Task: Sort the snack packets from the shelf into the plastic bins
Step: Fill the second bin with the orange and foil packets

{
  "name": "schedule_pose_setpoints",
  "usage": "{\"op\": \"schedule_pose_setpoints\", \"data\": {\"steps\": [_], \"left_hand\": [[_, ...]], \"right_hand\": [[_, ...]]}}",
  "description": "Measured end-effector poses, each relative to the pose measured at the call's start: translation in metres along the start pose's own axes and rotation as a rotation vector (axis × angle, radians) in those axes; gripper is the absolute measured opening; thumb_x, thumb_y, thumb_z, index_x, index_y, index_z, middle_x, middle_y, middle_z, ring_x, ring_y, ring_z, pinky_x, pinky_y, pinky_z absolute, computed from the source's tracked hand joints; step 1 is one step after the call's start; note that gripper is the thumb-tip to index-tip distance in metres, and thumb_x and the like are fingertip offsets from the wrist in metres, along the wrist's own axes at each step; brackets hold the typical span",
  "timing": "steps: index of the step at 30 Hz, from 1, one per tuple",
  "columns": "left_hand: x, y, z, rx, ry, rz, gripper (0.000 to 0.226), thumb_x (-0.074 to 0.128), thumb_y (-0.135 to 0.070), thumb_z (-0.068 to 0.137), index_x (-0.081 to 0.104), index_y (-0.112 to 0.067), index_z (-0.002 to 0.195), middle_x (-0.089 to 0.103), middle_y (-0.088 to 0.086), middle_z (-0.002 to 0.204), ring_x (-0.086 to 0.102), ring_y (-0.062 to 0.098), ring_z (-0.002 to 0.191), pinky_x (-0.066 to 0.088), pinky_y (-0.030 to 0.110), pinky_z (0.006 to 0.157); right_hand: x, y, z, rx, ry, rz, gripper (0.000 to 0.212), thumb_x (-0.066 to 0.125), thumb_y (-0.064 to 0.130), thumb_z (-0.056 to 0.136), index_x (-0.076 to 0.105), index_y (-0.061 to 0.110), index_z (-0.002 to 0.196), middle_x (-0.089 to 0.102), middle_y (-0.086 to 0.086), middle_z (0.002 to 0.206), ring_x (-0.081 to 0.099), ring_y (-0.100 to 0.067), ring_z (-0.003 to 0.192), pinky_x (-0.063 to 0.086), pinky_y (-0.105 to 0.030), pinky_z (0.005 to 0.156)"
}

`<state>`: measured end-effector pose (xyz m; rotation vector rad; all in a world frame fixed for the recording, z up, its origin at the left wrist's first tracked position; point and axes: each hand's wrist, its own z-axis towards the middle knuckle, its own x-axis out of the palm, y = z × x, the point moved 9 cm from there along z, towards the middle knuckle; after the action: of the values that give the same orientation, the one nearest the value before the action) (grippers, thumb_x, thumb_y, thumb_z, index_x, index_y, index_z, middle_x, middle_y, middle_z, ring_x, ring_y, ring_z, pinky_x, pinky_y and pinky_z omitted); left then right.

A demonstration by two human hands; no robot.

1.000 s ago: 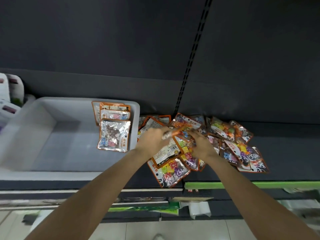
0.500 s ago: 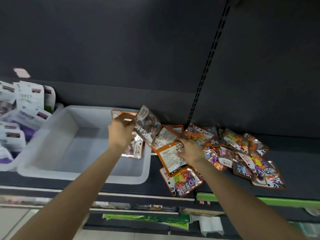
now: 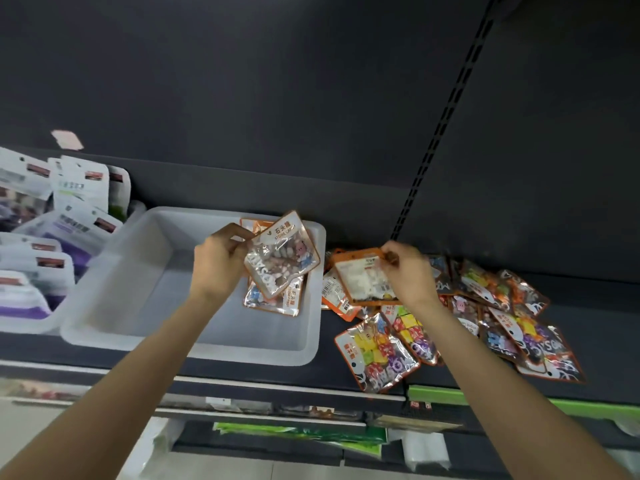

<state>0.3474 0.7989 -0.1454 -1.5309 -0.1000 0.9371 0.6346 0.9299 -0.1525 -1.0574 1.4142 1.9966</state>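
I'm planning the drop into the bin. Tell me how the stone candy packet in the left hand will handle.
The stone candy packet probably flexes rather than stays stiff: it is a thin foil-and-clear pouch, pinched at one edge by the left hand. Its glossy film may be slippery. The lumpy candies inside could shift, so it likely lands flat in the white bin without rolling.

Glossy crinkled foil-and-clear-film snack packets (image 3: 379,351) (orange-edged); translucent, smooth plastic bin (image 3: 131,271); matt dark shelf (image 3: 595,327).

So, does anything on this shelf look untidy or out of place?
Yes: the loose snack packets right of the grey bin lie in an overlapping heap at odd angles, some near the shelf edge. No damage or spill shows.
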Motion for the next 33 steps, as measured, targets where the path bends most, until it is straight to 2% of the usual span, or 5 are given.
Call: {"op": "schedule_pose_setpoints", "data": {"steps": [8, 15, 22, 27, 33], "left_hand": [[0.001, 0.026, 0.029, 0.063, 0.176, 0.306, 0.013, 0.055, -0.004, 0.091, 0.066, -0.010, 0.094, 0.071, 0.015, 0.089, 0.065, 0.033, 0.077, 0.048, 0.029, 0.065], [0.054, 0.063, 0.034, 0.022, 0.463, 0.332, 0.022, 0.057, -0.002, 0.088, 0.069, -0.007, 0.105, 0.066, 0.010, 0.116, 0.062, 0.028, 0.106, 0.044, 0.027, 0.089], [0.048, 0.098, 0.042, -0.265, 0.466, -0.065, 0.017, 0.062, -0.001, 0.086, 0.063, -0.005, 0.103, 0.062, 0.008, 0.084, 0.060, 0.023, 0.074, 0.056, 0.029, 0.069], [0.048, 0.094, 0.029, -0.308, 0.522, -0.305, 0.013, 0.050, -0.007, 0.095, 0.060, -0.007, 0.102, 0.060, 0.012, 0.100, 0.056, 0.026, 0.091, 0.046, 0.035, 0.083], [0.054, 0.079, 0.024, 0.005, 0.674, 0.027, 0.033, 0.059, -0.015, 0.092, 0.057, -0.008, 0.124, 0.061, 0.005, 0.121, 0.057, 0.023, 0.113, 0.045, 0.033, 0.096]], "right_hand": [[-0.024, 0.062, 0.001, 0.033, -0.289, 0.213, 0.005, 0.056, 0.009, 0.092, 0.058, 0.005, 0.089, 0.064, -0.006, 0.085, 0.058, -0.017, 0.077, 0.047, -0.031, 0.069], [0.012, 0.091, -0.015, 0.087, -0.259, 0.442, 0.005, 0.061, 0.008, 0.090, 0.057, 0.007, 0.087, 0.063, -0.008, 0.080, 0.060, -0.024, 0.071, 0.050, -0.037, 0.065], [0.045, 0.119, -0.028, 0.046, -0.064, 0.553, 0.028, 0.059, 0.001, 0.089, 0.052, 0.027, 0.083, 0.065, -0.001, 0.093, 0.065, -0.018, 0.091, 0.056, -0.032, 0.069], [0.099, 0.119, -0.037, 0.067, 0.143, 0.253, 0.029, 0.056, -0.006, 0.088, 0.053, 0.023, 0.092, 0.060, 0.002, 0.095, 0.060, -0.018, 0.090, 0.051, -0.024, 0.068], [0.104, 0.120, -0.044, 0.023, 0.062, -0.127, 0.028, 0.054, 0.002, 0.091, 0.056, 0.014, 0.116, 0.056, -0.007, 0.118, 0.059, -0.021, 0.100, 0.052, -0.029, 0.081]]}}
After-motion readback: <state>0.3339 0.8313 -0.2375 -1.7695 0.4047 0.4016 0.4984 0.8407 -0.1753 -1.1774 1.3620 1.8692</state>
